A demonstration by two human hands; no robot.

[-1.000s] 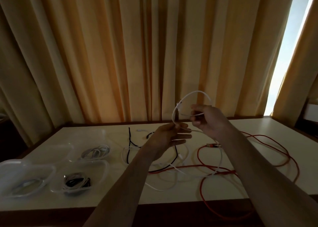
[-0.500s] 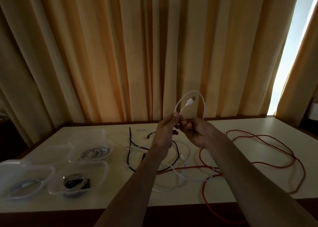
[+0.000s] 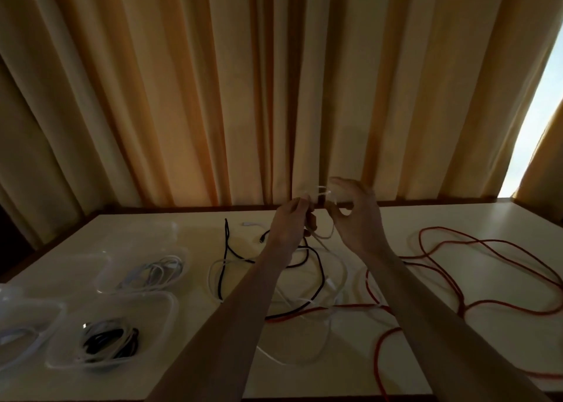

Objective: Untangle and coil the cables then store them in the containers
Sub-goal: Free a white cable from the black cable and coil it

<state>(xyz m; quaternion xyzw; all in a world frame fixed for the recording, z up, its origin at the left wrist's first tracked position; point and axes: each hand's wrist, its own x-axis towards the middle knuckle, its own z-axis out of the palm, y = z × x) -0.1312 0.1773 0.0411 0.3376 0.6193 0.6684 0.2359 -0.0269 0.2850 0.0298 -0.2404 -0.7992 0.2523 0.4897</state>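
I see both hands raised above the pale tabletop. My left hand pinches the thin white cable, and my right hand grips its small loop beside it; the rest trails onto the table among a black cable and a long red cable. Clear plastic containers with coiled cables sit left.

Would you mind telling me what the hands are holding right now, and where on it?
Both hands, left and right, pinch the white cable at a small loop near one end; the rest trails down to the table.
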